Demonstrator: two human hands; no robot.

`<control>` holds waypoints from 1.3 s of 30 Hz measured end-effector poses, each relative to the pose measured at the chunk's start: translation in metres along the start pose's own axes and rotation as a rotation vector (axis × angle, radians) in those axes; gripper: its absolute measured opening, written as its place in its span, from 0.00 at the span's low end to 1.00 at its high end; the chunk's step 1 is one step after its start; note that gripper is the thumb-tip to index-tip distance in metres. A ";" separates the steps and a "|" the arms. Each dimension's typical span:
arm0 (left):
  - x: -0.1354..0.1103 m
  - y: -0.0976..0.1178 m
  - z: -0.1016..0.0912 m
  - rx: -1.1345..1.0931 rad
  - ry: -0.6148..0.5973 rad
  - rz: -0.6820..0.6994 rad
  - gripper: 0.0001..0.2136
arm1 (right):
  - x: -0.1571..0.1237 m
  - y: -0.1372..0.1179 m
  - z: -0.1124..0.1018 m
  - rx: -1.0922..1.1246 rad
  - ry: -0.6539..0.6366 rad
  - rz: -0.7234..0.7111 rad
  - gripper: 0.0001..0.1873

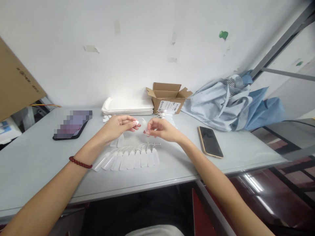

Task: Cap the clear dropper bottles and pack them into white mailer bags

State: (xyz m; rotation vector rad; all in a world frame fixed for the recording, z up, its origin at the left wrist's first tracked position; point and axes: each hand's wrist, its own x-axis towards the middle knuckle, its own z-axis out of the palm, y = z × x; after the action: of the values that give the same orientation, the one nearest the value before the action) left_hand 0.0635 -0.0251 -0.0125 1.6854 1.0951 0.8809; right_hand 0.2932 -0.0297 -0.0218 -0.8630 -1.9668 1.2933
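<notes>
Left hand (118,126) pinches small white piece (136,122) above table centre. Right hand (159,129) just right, fingertips pinched together, object unclear. Row of clear pouches (130,159) near. Open cardboard box (168,98) far, contents hidden.

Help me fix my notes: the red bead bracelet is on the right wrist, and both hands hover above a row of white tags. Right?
The head view shows the red bead bracelet on the left wrist, not the right. The left hand and right hand do hover above the row of white tags.
</notes>
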 end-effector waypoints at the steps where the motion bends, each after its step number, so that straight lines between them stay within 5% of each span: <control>1: 0.000 -0.001 0.000 -0.016 0.012 0.006 0.15 | 0.001 0.001 0.005 0.022 0.007 0.003 0.08; 14: -0.002 -0.001 0.002 0.048 0.011 0.022 0.13 | 0.002 0.001 0.013 0.129 0.013 0.066 0.08; 28: -0.003 0.002 0.004 0.087 0.037 0.139 0.12 | 0.005 0.002 0.017 0.563 0.052 0.224 0.16; 34: -0.002 0.001 0.008 -0.072 0.037 -0.014 0.14 | 0.004 -0.001 0.019 0.534 0.035 0.179 0.13; 39: -0.003 0.005 0.009 0.063 -0.047 -0.096 0.20 | 0.003 -0.002 0.021 0.440 0.041 0.164 0.12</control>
State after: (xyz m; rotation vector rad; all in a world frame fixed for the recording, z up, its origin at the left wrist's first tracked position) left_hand 0.0717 -0.0313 -0.0111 1.6820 1.1724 0.7491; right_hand 0.2751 -0.0391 -0.0267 -0.8301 -1.5160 1.7037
